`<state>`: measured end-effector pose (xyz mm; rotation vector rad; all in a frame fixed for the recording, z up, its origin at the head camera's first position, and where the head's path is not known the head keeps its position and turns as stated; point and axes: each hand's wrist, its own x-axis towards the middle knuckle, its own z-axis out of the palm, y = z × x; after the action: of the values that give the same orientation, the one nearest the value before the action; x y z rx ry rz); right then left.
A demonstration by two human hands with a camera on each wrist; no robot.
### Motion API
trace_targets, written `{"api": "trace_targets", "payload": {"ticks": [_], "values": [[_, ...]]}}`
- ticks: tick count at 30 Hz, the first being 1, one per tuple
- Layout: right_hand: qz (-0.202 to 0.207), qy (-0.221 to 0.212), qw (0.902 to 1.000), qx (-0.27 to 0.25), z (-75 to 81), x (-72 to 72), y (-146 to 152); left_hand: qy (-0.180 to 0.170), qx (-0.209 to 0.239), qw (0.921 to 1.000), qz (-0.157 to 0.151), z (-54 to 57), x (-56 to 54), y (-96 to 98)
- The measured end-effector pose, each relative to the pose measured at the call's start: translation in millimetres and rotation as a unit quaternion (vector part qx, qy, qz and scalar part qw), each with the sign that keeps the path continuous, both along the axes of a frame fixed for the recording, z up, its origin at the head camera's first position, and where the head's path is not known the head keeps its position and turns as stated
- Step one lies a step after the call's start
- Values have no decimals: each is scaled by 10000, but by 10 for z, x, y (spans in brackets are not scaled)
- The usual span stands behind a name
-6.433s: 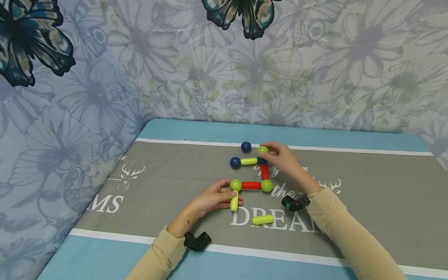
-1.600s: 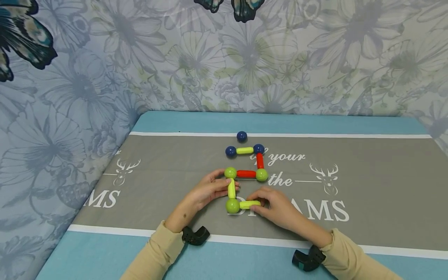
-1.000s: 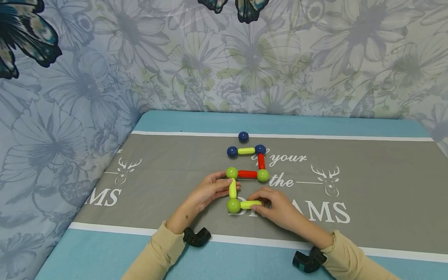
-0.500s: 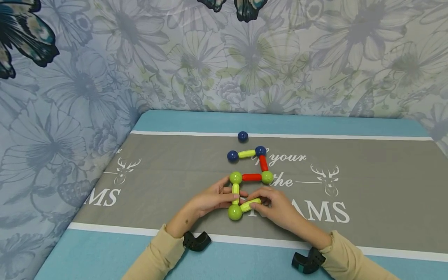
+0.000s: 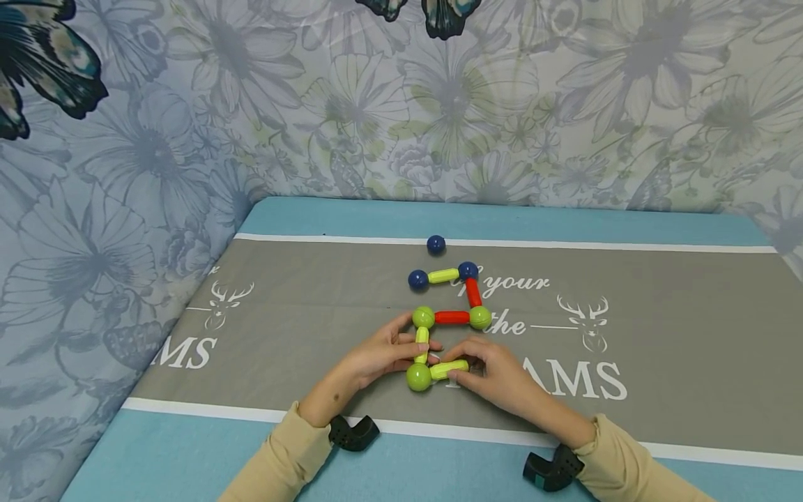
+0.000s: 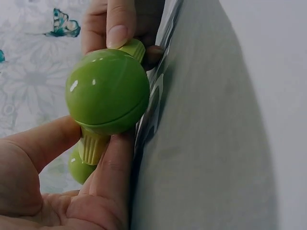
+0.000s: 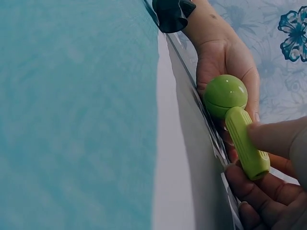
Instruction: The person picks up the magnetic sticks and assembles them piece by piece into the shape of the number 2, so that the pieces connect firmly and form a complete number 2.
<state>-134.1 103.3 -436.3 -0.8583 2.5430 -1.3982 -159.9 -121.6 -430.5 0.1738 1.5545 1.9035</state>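
A zigzag chain of toy balls and rods lies on the grey runner. My left hand [image 5: 379, 354] pinches a yellow-green rod [image 6: 91, 147] between thumb and fingers. That rod links an upper green ball [image 5: 423, 317] to a lower green ball [image 5: 419, 377]. From the lower ball a second yellow-green rod [image 7: 247, 143] points right, its free end pinched by my right hand [image 5: 492, 366]. Farther along come a red rod [image 5: 452, 317], a green ball [image 5: 480, 318], another red rod [image 5: 473, 293], a blue ball [image 5: 468, 270], a yellow-green rod [image 5: 443, 275] and an end blue ball [image 5: 418, 280].
Behind the chain, a loose blue ball [image 5: 436, 245] sits near the runner's [image 5: 314, 286] far white stripe. Blue cloth [image 5: 188, 453] shows along the table's front and back. A floral wall [image 5: 376, 139] rises behind. Black wrist devices [image 5: 354, 433] are worn on both wrists.
My right hand has come from a green ball at the back to the front. That end gained a green ball and the formerly loose yellow-green rod. Lately the chain has shifted slightly toward me and right.
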Motion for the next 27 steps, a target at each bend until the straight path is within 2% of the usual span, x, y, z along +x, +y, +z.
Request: {"api": "trace_targets", "payload": {"ticks": [5, 8, 16, 22, 27], "values": [[41, 124, 9999, 31, -7, 2, 3, 23, -3, 10000, 28, -19, -4, 11], [-11, 145, 9999, -24, 0, 2, 0, -2, 145, 9999, -11, -25, -6, 4], [-79, 16, 9999, -76, 25, 4, -6, -223, 801, 9956, -433, -43, -20, -65], [42, -37, 9999, 108, 68, -41, 42, -284, 719, 9961, -416, -36, -27, -55], [-204, 230, 9995, 53, 171, -198, 120, -393, 574, 9971, -303, -28, -26, -28]]}}
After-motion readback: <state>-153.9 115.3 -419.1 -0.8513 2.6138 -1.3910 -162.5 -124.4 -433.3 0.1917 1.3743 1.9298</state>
